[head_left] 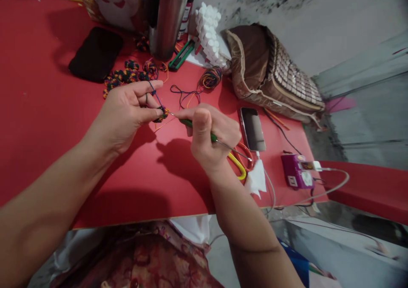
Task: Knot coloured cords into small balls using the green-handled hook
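Observation:
My left hand (127, 109) pinches a small multicoloured crochet piece (163, 114) between thumb and fingers, with dark yarn (154, 90) running over the raised index finger. In my right hand (212, 130) is a crochet hook (214, 138) with a green grip and metal ends. Its tip meets the crochet piece. Behind the left hand lie several finished-looking crochet pieces (123, 76) in the same dark, orange and pink yarn. A small ball of yarn (211, 78) rests beyond the hands, loose strands trailing from it.
Around the hands on the red table (127, 194) are a green box cutter (181, 56), a dark pouch (96, 54), a metal bottle (168, 20) and scissors (237, 166). Rightward lie a phone (252, 128) on a cable, a brown bag (274, 71) and a purple power adapter (296, 171).

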The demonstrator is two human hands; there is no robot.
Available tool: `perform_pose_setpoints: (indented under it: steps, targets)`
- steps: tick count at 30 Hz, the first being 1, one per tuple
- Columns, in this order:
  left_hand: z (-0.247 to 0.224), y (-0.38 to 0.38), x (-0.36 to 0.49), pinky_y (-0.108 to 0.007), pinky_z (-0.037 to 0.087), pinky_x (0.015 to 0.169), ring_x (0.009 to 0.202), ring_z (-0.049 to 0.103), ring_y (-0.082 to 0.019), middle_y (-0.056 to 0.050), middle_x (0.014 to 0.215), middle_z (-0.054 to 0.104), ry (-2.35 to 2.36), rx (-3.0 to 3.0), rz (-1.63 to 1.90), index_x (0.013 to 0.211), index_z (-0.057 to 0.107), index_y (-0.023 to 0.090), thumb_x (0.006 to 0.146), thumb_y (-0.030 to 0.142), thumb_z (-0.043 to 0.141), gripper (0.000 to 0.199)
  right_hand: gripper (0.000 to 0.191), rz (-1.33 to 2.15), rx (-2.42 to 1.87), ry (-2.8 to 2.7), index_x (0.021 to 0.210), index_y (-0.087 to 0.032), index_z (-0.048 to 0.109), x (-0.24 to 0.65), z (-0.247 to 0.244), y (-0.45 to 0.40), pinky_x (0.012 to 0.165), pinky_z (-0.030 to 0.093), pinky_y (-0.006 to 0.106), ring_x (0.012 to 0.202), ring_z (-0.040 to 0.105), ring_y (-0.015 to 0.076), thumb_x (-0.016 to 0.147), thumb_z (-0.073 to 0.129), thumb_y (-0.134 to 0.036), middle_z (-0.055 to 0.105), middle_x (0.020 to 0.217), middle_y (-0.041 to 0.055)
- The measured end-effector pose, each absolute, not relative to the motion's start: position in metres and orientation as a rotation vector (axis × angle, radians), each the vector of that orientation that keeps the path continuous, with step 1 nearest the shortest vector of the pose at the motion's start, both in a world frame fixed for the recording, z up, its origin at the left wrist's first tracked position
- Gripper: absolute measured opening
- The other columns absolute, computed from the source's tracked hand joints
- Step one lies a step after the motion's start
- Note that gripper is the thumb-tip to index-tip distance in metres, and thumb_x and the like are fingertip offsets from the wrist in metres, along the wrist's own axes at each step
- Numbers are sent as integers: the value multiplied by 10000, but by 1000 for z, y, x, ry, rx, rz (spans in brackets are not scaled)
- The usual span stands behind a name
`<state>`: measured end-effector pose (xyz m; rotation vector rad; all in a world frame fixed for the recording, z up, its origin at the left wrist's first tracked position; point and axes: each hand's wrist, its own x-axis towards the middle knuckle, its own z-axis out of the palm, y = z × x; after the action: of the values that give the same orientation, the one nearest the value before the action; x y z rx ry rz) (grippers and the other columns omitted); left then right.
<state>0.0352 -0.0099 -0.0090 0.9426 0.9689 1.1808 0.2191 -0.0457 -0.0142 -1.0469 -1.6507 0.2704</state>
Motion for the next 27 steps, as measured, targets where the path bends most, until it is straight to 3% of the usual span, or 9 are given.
perform_pose_setpoints:
  steps: [5, 10, 19, 27]
  targets:
    - [-7, -16, 36, -293, 530, 691, 662, 648, -141, 49, 721, 695, 961, 1151, 1173, 1158, 869, 243, 693, -1, 848, 526, 564, 624, -1040, -1368, 730, -295, 878, 221, -11, -32, 480, 445, 302, 416, 488, 105, 1126, 592, -576, 589, 495, -38]
    - [-3, -20, 39, -285, 499, 649, 663, 612, -136, 36, 718, 688, 909, 1254, 1207, 1176, 897, 260, 721, 33, 847, 510, 754, 1013, -1019, -1173, 558, -264, 751, 227, -15, -11, 350, 220, 294, 311, 275, 89, 915, 631, -918, 341, 357, -71]
    - [-3, -20, 38, -300, 511, 662, 701, 644, -164, 14, 755, 697, 890, 1276, 1157, 1193, 885, 236, 735, 20, 810, 512, 762, 1074, -1005, -1154, 567, -261, 761, 229, -10, -8, 319, 211, 271, 292, 243, 63, 833, 673, -969, 307, 349, -80]
    - [1, -22, 38, -306, 523, 688, 702, 661, -171, 12, 761, 699, 919, 1310, 1073, 1305, 837, 159, 755, -3, 774, 577, 678, 1110, -975, -1129, 575, -233, 809, 228, -3, -13, 336, 174, 265, 297, 220, 49, 921, 747, -813, 332, 339, -76]
